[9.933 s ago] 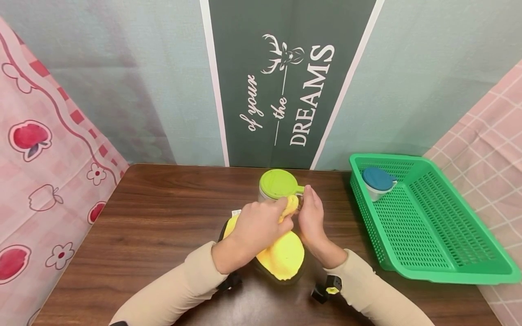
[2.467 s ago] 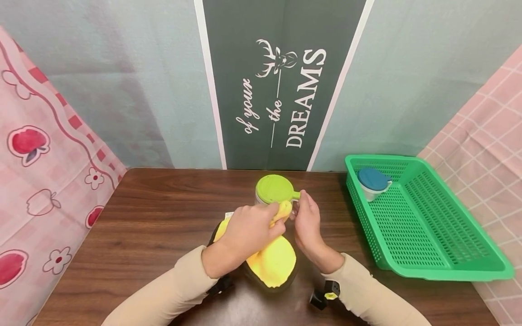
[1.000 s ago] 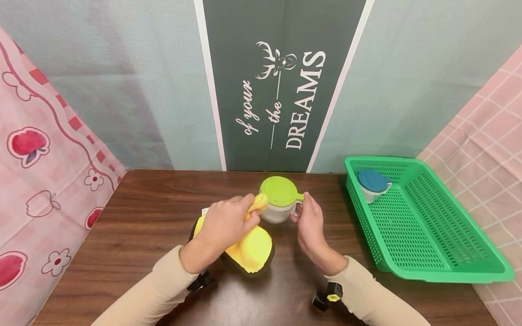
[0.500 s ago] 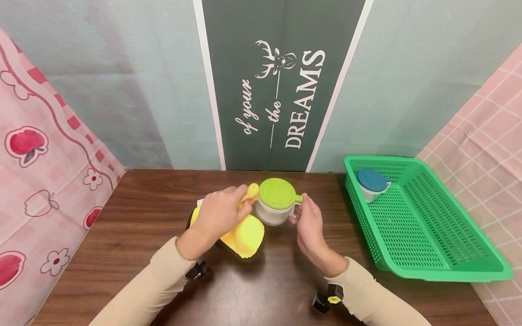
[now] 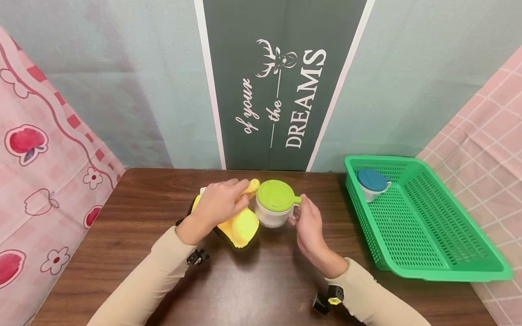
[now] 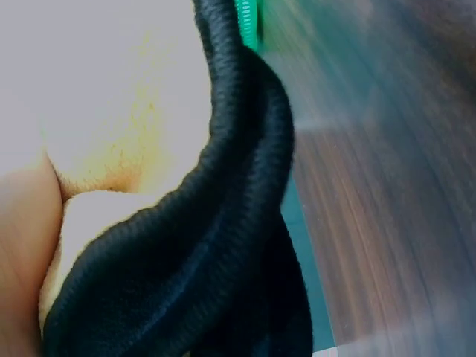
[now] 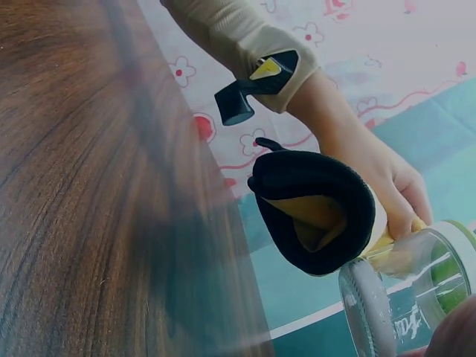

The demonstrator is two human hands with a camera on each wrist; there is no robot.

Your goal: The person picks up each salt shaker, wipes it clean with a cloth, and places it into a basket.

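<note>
In the head view my right hand (image 5: pixel 311 228) grips the handle of a clear seasoning jar (image 5: pixel 272 217) with a bright green lid (image 5: pixel 275 195). My left hand (image 5: pixel 220 203) holds a yellow cloth (image 5: pixel 240 226) with dark edging, its bunched end against the jar's left side near the lid. The right wrist view shows the jar (image 7: pixel 405 316) from its base end, with the cloth (image 7: pixel 316 264) folded over beside it and its dark side outward. Close up in the left wrist view, the cloth's dark edge (image 6: pixel 223 171) hangs loose, and part of the left hand (image 6: pixel 22 253) shows.
A green plastic basket (image 5: pixel 448 274) stands at the table's right side. Inside its back left corner sits a similar jar with a blue lid (image 5: pixel 372 180). The brown wooden table (image 5: pixel 138 217) ends at a fabric backdrop (image 5: pixel 175 113); pink patterned cloth (image 5: pixel 49 181) hangs at left.
My left hand has moved the cloth leftward, from in front of the jar to its left side, leaving more of the jar showing. My right hand keeps its grip on the handle.
</note>
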